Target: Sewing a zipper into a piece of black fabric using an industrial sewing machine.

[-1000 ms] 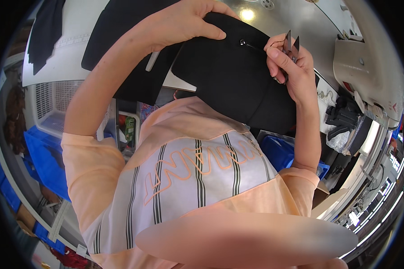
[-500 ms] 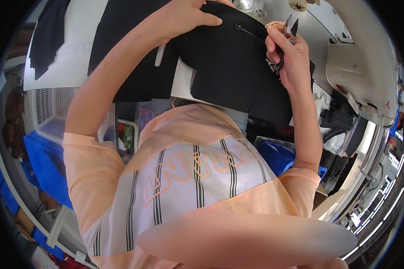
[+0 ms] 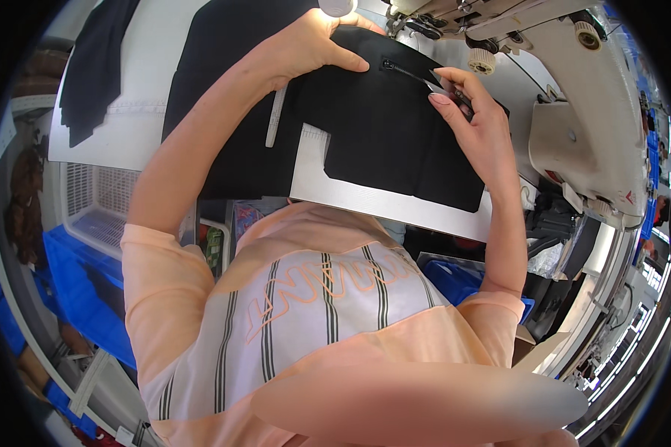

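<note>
Black fabric [image 3: 402, 141] lies on the white table, with a short zipper [image 3: 389, 65] set into its upper part. My left hand [image 3: 313, 52] rests at the fabric's far edge, thumb stretched over the cloth and apart from the fingers. Part of those fingers is hidden past the edge. My right hand [image 3: 477, 123] is closed on a pair of small scissors [image 3: 464, 103], their blade lying over the fabric near the lower end of the zipper. Fingers cover much of the handles.
A sewing machine [image 3: 589, 141] stands at the right, its head reaching over the far side. At the left are another black piece [image 3: 101, 67], a white strip [image 3: 276, 123], a white plastic basket [image 3: 101, 197] and a blue bin [image 3: 86, 283]. The white table's [image 3: 395, 197] near edge meets my body.
The scissors have turned from pointing up to lying low, with their blade at the zipper. The fabric's near edge has shifted away from me, baring more of the table.
</note>
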`<state>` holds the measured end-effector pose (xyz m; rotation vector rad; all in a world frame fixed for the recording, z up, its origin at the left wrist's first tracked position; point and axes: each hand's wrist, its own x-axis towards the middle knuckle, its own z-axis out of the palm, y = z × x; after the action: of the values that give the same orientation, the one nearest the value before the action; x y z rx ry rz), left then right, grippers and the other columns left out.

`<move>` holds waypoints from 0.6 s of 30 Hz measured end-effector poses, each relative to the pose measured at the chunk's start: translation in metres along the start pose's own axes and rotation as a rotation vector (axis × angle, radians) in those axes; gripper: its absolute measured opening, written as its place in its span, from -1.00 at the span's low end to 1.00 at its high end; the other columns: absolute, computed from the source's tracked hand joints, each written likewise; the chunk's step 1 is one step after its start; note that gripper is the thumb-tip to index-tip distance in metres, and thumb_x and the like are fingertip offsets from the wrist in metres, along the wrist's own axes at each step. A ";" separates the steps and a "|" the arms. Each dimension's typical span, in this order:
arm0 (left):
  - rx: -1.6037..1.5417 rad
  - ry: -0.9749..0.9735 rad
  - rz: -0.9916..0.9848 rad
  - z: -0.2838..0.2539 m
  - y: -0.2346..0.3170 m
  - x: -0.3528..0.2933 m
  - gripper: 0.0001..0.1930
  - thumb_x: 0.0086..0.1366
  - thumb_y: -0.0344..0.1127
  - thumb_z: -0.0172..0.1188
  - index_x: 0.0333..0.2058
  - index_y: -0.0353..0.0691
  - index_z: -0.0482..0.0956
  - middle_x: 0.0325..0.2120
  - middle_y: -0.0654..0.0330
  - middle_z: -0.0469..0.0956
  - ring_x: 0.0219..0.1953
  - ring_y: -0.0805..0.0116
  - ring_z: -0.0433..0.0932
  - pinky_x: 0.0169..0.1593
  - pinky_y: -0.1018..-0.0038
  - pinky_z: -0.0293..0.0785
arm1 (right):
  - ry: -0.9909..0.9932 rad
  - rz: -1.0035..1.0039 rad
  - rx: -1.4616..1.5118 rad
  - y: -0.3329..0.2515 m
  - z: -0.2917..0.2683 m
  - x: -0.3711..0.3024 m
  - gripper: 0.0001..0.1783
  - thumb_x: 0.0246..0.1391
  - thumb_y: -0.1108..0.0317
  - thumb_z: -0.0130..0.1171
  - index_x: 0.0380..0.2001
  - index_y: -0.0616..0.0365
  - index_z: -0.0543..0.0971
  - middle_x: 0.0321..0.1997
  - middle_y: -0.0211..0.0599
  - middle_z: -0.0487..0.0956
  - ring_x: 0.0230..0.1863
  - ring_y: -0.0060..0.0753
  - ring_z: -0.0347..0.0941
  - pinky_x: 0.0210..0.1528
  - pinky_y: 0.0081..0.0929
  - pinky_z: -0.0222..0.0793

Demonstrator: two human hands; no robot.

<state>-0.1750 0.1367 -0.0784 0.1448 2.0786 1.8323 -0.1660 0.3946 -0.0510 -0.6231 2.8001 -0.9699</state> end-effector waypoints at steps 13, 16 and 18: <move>0.056 0.044 0.045 0.007 0.005 -0.004 -0.54 0.06 -0.47 0.33 0.00 -0.11 0.56 -0.26 0.25 0.60 -0.28 0.55 0.57 -0.14 0.63 0.53 | 0.199 -0.529 -0.274 -0.003 0.044 0.021 -0.92 0.02 0.51 0.25 -0.37 0.19 0.55 -0.56 -0.62 0.43 -0.53 -0.84 0.28 -0.53 -0.76 0.17; 0.049 0.054 0.033 0.008 0.004 -0.006 -0.55 0.06 -0.46 0.33 -0.01 -0.11 0.56 -0.28 0.26 0.61 -0.29 0.56 0.56 -0.13 0.64 0.52 | -0.133 -0.064 0.210 -0.010 0.021 0.022 -0.89 0.04 0.34 0.22 -0.45 0.14 0.55 -0.61 -0.50 0.46 -0.59 -0.72 0.36 -0.55 -0.69 0.25; 0.034 0.054 0.049 0.007 0.003 -0.006 -0.54 0.05 -0.46 0.34 -0.01 -0.11 0.56 -0.28 0.26 0.61 -0.30 0.57 0.55 -0.13 0.64 0.51 | -0.301 0.034 0.406 -0.013 0.004 0.022 -0.89 0.07 0.37 0.16 -0.43 0.18 0.56 -0.61 -0.56 0.46 -0.57 -0.80 0.32 -0.54 -0.74 0.22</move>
<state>-0.1673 0.1417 -0.0746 0.1587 2.1614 1.8498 -0.1807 0.3736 -0.0455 -0.6008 2.2582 -1.2687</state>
